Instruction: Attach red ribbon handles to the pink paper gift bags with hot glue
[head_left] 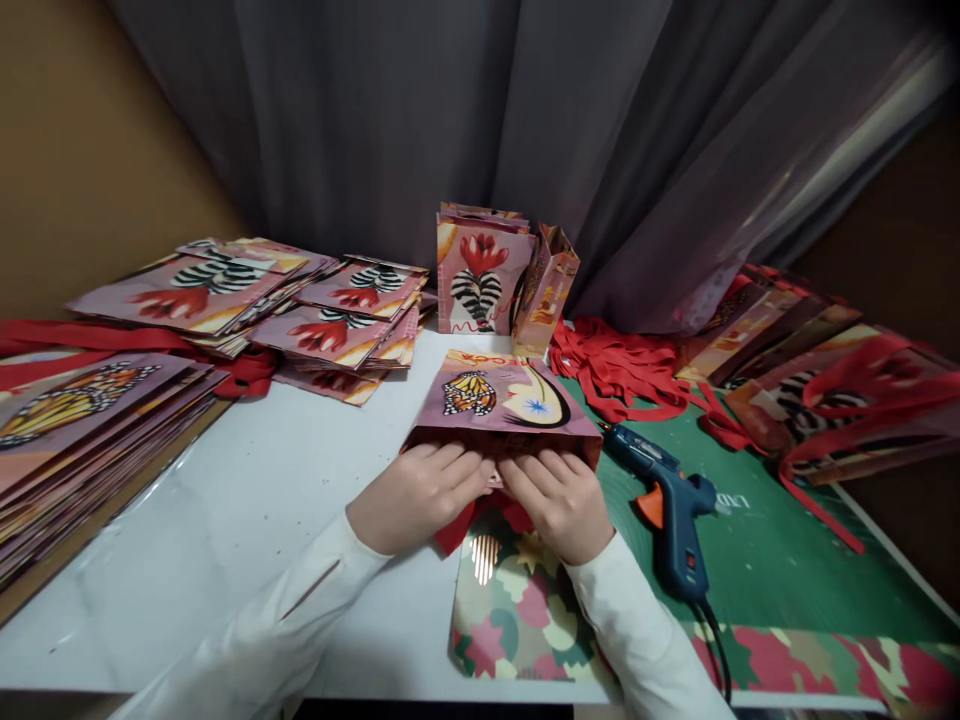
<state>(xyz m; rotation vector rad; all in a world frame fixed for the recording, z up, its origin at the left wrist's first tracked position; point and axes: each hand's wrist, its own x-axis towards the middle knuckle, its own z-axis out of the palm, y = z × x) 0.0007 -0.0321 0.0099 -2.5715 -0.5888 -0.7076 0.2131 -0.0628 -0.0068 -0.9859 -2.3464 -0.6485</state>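
Observation:
A paper gift bag [501,395] with a butterfly print lies on its side in front of me, its open mouth towards me. My left hand [431,490] and my right hand [555,495] are side by side at that mouth, fingers curled over its lower edge and thumbs close together at the middle. The fingertips are partly hidden inside the bag. Red ribbon [453,531] shows below the hands. Under them is a sheet with a leafy camouflage-like pattern [517,620]. A blue glue gun [671,510] with an orange trigger lies right of my right hand.
Flat bags are stacked at left [97,430] and back left [337,325]. Bags stand upright [484,275] by the grey curtain [390,110]. A heap of red ribbon [619,370] and more bags [847,400] are at right, near a green board [795,540]. The glue gun's cord [718,650] runs over the front edge.

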